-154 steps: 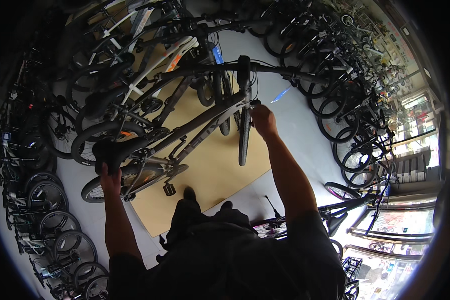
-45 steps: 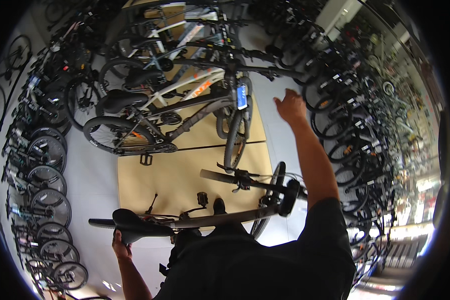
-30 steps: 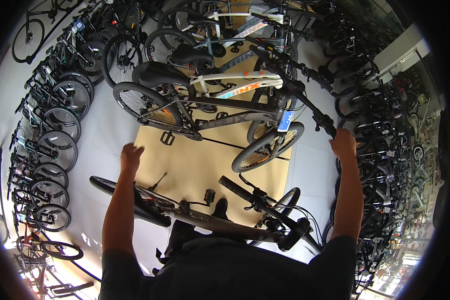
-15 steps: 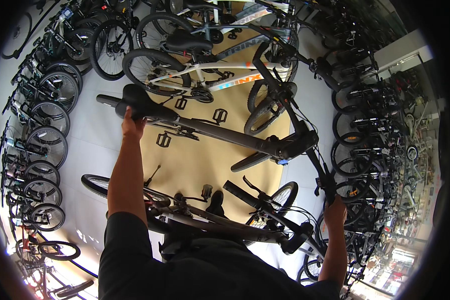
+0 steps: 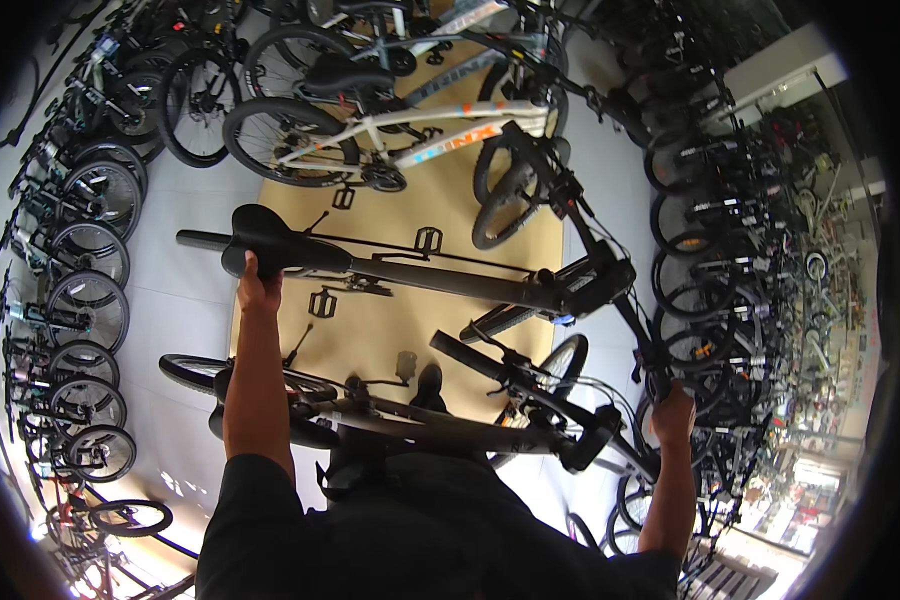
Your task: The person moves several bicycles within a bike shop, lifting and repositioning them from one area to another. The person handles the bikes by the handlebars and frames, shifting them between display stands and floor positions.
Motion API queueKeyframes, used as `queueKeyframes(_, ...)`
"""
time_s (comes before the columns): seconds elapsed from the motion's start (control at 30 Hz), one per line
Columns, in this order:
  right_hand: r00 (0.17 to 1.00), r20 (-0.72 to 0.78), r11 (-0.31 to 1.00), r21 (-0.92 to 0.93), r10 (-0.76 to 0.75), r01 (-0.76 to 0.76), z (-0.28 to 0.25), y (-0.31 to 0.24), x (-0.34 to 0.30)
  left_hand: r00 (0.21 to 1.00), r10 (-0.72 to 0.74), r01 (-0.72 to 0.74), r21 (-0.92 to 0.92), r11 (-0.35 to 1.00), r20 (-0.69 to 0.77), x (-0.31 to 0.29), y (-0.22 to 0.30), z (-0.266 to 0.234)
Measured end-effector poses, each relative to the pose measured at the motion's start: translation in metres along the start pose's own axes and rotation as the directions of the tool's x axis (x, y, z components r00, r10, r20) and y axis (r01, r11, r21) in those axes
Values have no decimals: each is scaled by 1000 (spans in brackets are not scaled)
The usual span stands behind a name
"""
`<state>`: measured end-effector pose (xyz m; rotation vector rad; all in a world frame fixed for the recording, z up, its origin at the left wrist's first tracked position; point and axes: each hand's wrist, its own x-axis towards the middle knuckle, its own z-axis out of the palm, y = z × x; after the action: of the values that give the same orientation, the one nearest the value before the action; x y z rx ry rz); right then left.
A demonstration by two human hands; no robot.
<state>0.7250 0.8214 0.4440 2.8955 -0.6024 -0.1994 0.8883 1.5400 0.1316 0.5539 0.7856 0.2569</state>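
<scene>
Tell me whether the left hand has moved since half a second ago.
Yes. The left hand, gripping the dark bike's saddle, has dropped lower and farther from the white bike parked on the tan mat.

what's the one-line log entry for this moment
left hand grips saddle | right hand grips handlebar | dark bike held up over tan mat | second dark bike below

Matt dark metal bicycle frame [image 5: 450, 278], matt black saddle [image 5: 275, 240], smooth tan floor mat [image 5: 390, 330]

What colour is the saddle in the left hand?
Black; the saddle under the left hand shows best in the head view.
</scene>
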Motion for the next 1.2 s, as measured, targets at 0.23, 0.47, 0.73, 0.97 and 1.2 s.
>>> queueKeyframes(0.23, 990, 93, 992, -67, 110, -104, -21, 23, 15, 997, -43, 50, 132, 990, -62, -61, -29, 6)
queueKeyframes(0.47, 991, 127, 1000, -13, 29, -27, -23, 40, 25, 997, -16, 32, 208, 978, -77, -57, -33, 7)
queueKeyframes(0.73, 998, 21, 993, -104, -57, 59, -32, 46, 66, 1000, -7, 1, 262, 965, 23, -46, -18, 0)
queueKeyframes(0.97, 999, -38, 985, -172, -25, 18, -38, 38, 101, 990, -142, 140, 410, 901, -25, -53, -3, -10)
queueKeyframes(1.2, 953, -256, 985, -101, -160, 138, -64, 2, 82, 988, 116, 13, 793, 609, -105, -87, 43, -53)
